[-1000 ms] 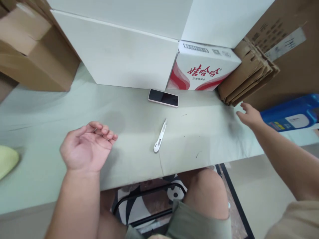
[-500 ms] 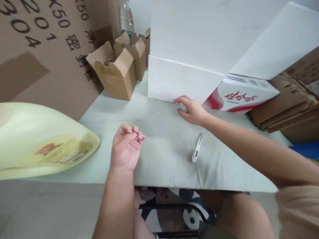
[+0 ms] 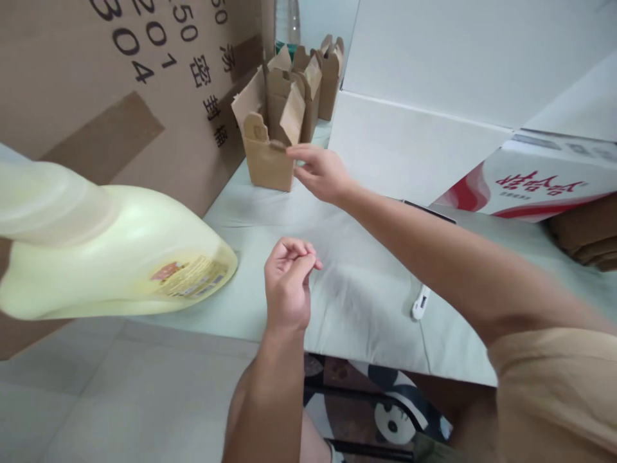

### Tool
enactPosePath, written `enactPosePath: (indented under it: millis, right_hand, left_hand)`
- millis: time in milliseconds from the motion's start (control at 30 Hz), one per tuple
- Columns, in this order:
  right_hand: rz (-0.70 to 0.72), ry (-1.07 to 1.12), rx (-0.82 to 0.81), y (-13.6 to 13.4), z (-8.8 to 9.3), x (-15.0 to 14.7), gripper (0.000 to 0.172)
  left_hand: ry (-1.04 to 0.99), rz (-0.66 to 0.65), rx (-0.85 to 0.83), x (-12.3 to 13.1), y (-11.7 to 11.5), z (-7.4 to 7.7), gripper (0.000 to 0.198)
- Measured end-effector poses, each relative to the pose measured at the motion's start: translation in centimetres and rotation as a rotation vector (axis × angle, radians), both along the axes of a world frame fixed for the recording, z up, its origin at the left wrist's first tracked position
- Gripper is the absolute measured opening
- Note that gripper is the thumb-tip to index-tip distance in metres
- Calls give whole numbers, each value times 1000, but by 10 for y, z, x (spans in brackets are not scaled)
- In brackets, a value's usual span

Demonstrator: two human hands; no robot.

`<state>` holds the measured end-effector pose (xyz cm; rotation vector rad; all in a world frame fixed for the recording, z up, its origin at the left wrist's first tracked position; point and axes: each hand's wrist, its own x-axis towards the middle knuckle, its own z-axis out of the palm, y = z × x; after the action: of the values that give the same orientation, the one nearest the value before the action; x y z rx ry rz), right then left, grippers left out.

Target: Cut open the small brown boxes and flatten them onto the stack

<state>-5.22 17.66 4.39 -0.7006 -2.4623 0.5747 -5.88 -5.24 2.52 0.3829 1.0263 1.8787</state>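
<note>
My right hand [image 3: 322, 172] is stretched out with its thumb apart from the fingers. Its fingertips reach the right upper edge of a small brown cardboard box [image 3: 270, 166] with open flaps; whether they touch it I cannot tell. My left hand [image 3: 289, 283] hovers over the front of the pale green table cover [image 3: 357, 276], thumb pressed against curled fingertips. Anything in that pinch is hidden or too small to see. Behind my right forearm, partly covered, lies a flat dark-edged thing [image 3: 429, 211]. Nearer me is a slim white gadget [image 3: 420, 303] with a thin cord.
A big pale yellow jug [image 3: 120, 251] leans in at left before a large printed carton [image 3: 187, 128]. More small boxes [image 3: 330, 77] and a clear bottle [image 3: 288, 26] stand behind. White panels [image 3: 409, 141] and a red-white carton [image 3: 525, 183] line the back right.
My right hand has moved left from the white panel to the small cardboard box. A dark-edged flat thing now shows where it was. My view has shifted left; my left hand stays pinched.
</note>
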Motion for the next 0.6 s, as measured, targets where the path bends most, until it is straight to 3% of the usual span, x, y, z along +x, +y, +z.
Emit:
enactPosePath:
  millis: [167,267,400,600]
  right_hand:
    - [-26,125,-109,-29,-11,84,48]
    - [-69,121,-134,-29,-12,101,48]
    - [-68,83,-92,-15,-8,81,48]
    - [-61,-27,-70,11,2,6,46]
  left_hand:
    - [75,115,50,4,0,-2,20]
    - [87,104,45,10,1,-2,21]
    - [80,90,14,15,1,-2,21]
    - [64,95,2,2,3,-1,19]
